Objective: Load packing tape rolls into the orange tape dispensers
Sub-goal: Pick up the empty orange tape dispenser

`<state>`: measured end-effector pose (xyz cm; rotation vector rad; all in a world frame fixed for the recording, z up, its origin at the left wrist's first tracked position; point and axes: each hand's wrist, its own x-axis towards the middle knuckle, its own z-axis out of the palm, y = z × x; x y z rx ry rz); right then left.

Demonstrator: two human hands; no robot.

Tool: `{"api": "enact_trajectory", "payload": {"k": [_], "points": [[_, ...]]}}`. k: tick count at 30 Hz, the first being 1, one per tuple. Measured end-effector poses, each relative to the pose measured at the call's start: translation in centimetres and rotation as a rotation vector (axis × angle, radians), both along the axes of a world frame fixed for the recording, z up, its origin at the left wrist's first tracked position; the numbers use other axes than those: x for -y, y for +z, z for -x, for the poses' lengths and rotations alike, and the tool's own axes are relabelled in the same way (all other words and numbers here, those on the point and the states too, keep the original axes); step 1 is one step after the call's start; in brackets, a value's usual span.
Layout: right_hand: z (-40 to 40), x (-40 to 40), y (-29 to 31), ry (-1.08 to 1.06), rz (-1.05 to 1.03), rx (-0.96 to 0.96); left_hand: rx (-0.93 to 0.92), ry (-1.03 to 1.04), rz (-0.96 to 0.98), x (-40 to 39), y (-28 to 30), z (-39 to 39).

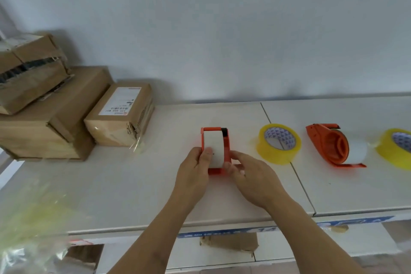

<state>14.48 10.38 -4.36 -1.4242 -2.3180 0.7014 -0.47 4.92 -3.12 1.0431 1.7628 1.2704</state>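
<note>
An orange tape dispenser (pixel 226 140) stands upright at the middle of the white table (pixel 133 184), with a whitish tape roll (pixel 214 142) sitting inside its frame. My left hand (pixel 195 169) grips the dispenser's near left side, thumb pressed on the roll. My right hand (pixel 249 173) holds its near right side, fingers curled against the frame. To the right lies a loose yellow tape roll (pixel 279 143). Further right a second orange dispenser (pixel 331 147) lies on its side, a pale roll in it. Another yellow roll (pixel 397 148) is cut off by the right edge.
Stacked cardboard parcels (pixel 55 104) fill the table's back left, one labelled box (pixel 120 115) nearest the dispenser. Crumpled clear plastic wrap (pixel 29 229) blurs the lower left corner. A seam (pixel 295 169) splits the tabletop into two panels. A plain wall stands behind.
</note>
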Motion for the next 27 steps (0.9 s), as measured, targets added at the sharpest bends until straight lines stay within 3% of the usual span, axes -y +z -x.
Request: {"api": "enact_trajectory", "payload": {"k": [4, 7, 11, 15, 20, 24, 27], "points": [[-0.1, -1.0, 0.9, 0.008, 0.111, -0.049, 0.048, 0.01, -0.034, -0.8, 1.3, 0.4], [0.4, -1.8, 1.8, 0.067, 0.087, -0.21, 0.101, 0.038, -0.058, -1.4, 2.4, 0.1], [1.1, -3.3, 2.4, 0.157, 0.336, -0.422, 0.116, 0.045, -0.023, -2.1, 2.9, -0.3], [1.5, -4.9, 1.8, 0.179, 0.425, -0.506, 0.176, 0.021, 0.024, -2.6, 3.3, -0.5], [0.7, -6.8, 2.3, 0.102, 0.63, -0.792, 0.203, 0.071, 0.034, -2.8, 4.3, -1.0], [1.7, -9.1, 3.6, -0.087, 0.542, -0.835, 0.124, 0.18, -0.005, -3.3, 4.5, -1.0], [3.5, -11.4, 4.8, -0.184, 0.349, -0.635, 0.105, 0.18, -0.01, -3.4, 4.6, -1.1]]}}
